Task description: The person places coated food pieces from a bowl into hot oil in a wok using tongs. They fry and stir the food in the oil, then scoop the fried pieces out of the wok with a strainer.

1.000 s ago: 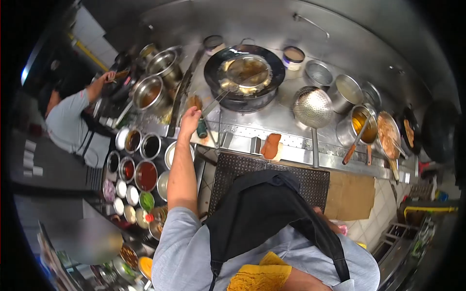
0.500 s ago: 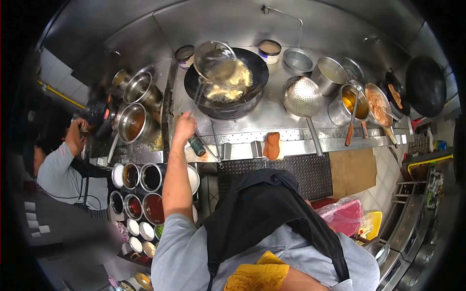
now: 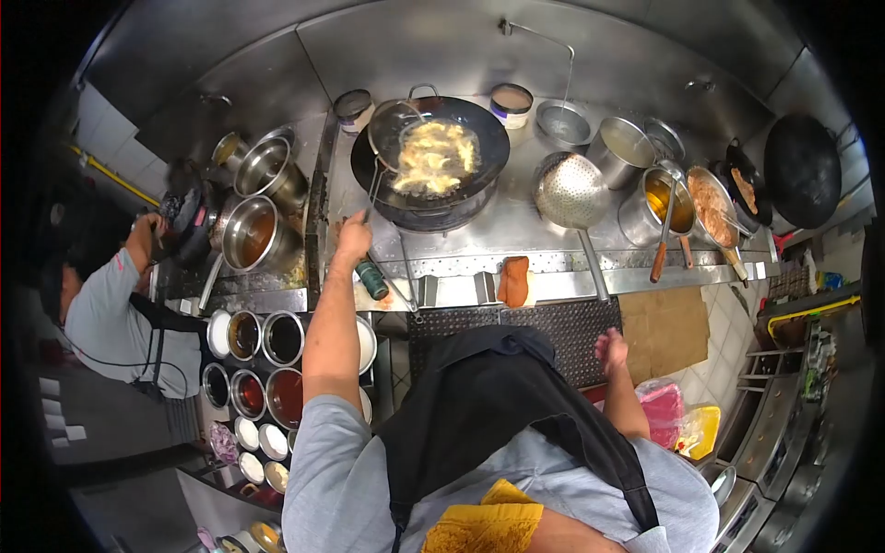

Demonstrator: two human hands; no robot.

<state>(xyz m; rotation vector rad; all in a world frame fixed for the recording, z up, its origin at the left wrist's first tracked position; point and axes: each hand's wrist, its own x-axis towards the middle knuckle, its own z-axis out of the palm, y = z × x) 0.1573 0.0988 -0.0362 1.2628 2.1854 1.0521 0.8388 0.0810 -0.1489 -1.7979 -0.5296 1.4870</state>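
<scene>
My left hand is closed round the handle of a wire strainer, whose round mesh leans at the left side of a black wok. Pale yellow pieces lie in bubbling oil in the wok. Just below that hand is a green cylindrical object. My right hand is raised over the floor mat's right edge, fingers partly curled, with nothing seen in it. A perforated ladle rests on the steel counter to the right of the wok.
An orange cloth lies on the counter's front edge. Pots and a pan of food stand at the right. Sauce containers and a steel pot are at the left, with another person beyond.
The strainer has come down from above the food to the wok's left side, uncovering the yellow pieces. My right hand has come into view. The camera view has swung since the earliest frame.
</scene>
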